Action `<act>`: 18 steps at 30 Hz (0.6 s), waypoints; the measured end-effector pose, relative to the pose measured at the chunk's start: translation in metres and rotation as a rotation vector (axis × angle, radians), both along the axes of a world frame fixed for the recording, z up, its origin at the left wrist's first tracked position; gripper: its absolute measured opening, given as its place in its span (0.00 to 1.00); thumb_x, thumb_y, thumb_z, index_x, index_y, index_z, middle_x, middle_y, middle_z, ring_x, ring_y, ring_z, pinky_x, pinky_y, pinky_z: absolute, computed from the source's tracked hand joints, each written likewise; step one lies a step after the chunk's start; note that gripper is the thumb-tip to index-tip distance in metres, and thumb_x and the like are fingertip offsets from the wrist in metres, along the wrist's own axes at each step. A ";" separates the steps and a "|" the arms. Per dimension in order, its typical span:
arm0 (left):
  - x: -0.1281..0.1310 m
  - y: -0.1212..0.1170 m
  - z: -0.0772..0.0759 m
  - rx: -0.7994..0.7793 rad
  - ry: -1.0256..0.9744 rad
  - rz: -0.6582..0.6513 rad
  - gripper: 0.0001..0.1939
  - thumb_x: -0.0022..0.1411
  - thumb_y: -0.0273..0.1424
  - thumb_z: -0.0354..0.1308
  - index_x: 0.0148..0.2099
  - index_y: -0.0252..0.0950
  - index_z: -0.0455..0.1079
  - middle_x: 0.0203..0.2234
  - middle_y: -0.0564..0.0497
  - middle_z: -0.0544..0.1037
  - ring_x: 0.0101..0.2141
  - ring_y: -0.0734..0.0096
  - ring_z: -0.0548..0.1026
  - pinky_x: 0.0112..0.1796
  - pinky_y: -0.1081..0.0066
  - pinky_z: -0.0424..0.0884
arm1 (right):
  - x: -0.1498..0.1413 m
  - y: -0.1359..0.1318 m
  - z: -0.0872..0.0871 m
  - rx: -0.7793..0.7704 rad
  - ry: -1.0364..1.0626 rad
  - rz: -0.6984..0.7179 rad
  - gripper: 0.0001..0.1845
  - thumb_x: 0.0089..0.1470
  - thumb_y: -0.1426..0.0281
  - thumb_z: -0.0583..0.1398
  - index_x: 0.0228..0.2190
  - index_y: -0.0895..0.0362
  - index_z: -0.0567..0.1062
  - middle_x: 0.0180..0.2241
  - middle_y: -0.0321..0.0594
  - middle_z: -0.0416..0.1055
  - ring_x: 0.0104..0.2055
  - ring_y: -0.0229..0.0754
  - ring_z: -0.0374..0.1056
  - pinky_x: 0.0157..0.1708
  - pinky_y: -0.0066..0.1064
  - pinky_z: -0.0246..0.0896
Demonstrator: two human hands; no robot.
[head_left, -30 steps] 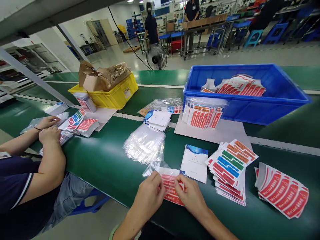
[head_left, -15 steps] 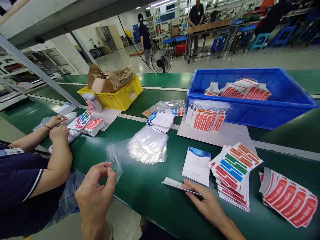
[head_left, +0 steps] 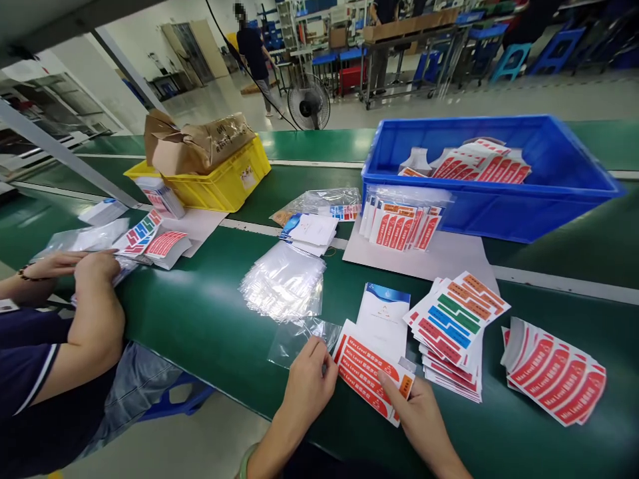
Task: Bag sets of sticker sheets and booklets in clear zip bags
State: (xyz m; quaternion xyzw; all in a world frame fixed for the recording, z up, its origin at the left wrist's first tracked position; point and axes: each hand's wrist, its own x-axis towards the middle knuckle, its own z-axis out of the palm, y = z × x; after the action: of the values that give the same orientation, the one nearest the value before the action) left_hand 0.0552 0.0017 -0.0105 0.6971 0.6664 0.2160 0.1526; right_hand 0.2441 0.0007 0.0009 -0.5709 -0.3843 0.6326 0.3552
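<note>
My left hand (head_left: 310, 376) pinches the edge of a clear plastic bag (head_left: 292, 344), which lies out to the left of its fingers. Close beside it, my right hand (head_left: 418, 406) grips a red-and-white label sheet (head_left: 367, 372) printed with level marks, thumb on top. The sheet's left corner meets the bag's edge by my left fingers; whether it is inside I cannot tell. Behind the sheet lies a white-and-blue booklet (head_left: 383, 313). A fanned stack of clear bags (head_left: 287, 279) lies farther off. To the right are a multicoloured label stack (head_left: 456, 326) and a red label stack (head_left: 556, 376).
A blue bin (head_left: 489, 203) holds more label sheets, with filled bags (head_left: 402, 223) leaning on its front. A yellow crate (head_left: 224, 183) with brown paper stands back left. At the left, a co-worker's arm (head_left: 100, 299) rests on the green bench (head_left: 200, 319).
My left hand has moved right with the bag, up to my right hand. The sheet in my right hand has turned from edge-on to show its red printed face. The view has shifted slightly.
</note>
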 end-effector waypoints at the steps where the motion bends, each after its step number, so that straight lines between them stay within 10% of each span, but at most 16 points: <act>1: 0.002 0.000 -0.002 -0.013 0.000 -0.006 0.10 0.62 0.22 0.46 0.29 0.38 0.55 0.28 0.53 0.65 0.26 0.75 0.67 0.27 0.75 0.63 | -0.002 -0.002 -0.003 -0.039 0.019 0.004 0.32 0.45 0.41 0.60 0.32 0.58 0.78 0.31 0.47 0.80 0.32 0.55 0.76 0.32 0.40 0.73; 11: 0.007 0.001 -0.009 0.017 -0.011 -0.009 0.09 0.63 0.23 0.47 0.30 0.38 0.58 0.29 0.52 0.67 0.29 0.73 0.68 0.29 0.74 0.64 | 0.007 -0.002 -0.007 -0.178 0.146 0.007 0.32 0.42 0.42 0.63 0.33 0.58 0.77 0.26 0.45 0.78 0.25 0.52 0.74 0.26 0.41 0.70; 18: -0.001 -0.006 0.005 0.122 -0.126 0.044 0.09 0.63 0.22 0.47 0.31 0.38 0.56 0.31 0.51 0.67 0.27 0.76 0.67 0.24 0.77 0.63 | 0.021 0.010 0.009 0.036 -0.044 -0.079 0.35 0.52 0.51 0.60 0.58 0.53 0.62 0.49 0.49 0.73 0.42 0.50 0.74 0.38 0.39 0.73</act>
State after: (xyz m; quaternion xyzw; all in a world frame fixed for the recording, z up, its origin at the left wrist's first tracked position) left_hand 0.0546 -0.0048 -0.0058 0.6753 0.6562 0.3029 0.1469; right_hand 0.2652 0.0104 0.0098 -0.5930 -0.3804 0.5983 0.3817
